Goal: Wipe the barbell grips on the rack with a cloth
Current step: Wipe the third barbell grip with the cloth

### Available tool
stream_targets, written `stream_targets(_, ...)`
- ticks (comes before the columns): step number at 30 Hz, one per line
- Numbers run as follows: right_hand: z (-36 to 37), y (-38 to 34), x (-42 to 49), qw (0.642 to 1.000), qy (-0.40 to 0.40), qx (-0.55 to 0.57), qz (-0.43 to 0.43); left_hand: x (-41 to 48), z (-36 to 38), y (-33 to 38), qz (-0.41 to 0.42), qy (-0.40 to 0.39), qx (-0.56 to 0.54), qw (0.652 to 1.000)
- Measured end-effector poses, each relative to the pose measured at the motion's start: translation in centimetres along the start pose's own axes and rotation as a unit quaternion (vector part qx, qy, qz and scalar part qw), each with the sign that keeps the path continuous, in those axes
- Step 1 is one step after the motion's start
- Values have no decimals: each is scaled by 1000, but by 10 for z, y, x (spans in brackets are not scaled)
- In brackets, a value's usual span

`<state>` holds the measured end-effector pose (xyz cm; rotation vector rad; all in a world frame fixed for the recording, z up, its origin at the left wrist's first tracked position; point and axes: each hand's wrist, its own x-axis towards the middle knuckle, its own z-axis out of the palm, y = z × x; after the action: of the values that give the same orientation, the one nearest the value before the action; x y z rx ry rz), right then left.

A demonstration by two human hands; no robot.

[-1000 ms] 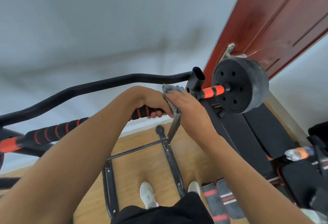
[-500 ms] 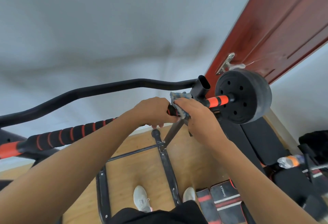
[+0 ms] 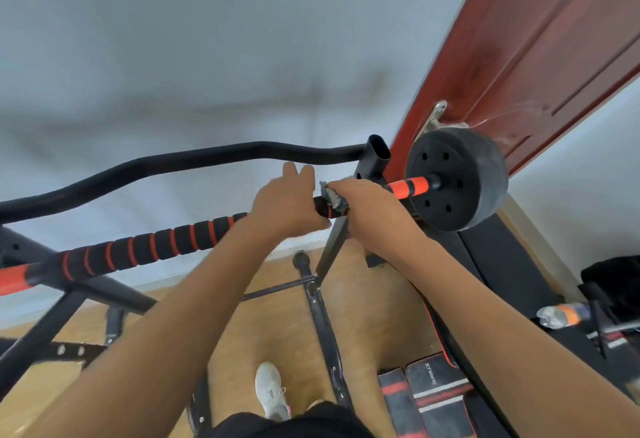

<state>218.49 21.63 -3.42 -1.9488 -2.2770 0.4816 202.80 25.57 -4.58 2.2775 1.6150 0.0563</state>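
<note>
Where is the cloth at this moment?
In the head view, the cloth sits right of centre, wrapped on the barbell under the right hand, between the left hand and the weight plate.

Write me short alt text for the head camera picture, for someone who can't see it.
Seen from above, a person's right hand presses a grey cloth around a black-and-orange barbell grip resting on a rack, while the left hand rests on the bar beside it with fingers lifted. A black weight plate caps the bar's end by a red door.

One head-worn camera looks steeply down, close above the barbell (image 3: 166, 240)
</note>
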Motion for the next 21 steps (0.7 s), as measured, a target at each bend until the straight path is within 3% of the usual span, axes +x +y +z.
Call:
stream_targets(3,-4,-1,-17,999,7,38,-16,12,-24,-10,-48,-212,-66,974)
stream_targets(5,-7,2,-18,999,-3,37,-27,11,-14,-5,-96,-268,-116,952)
stream_targets(8,-10,8,-22,999,-15,22,-30,8,2,1,-92,-175,-9,980)
stream_targets(12,-9,13,-20,999,-20,14,-38,-9,13,2,-65,-52,78,994)
stream_targets(15,-4,17,-15,999,-22,12,-33,-20,23,6,-54,64,136,987)
stream_targets(21,7,17,-3,999,10,-28,-37,-30,49,1,-22,180,167,969)
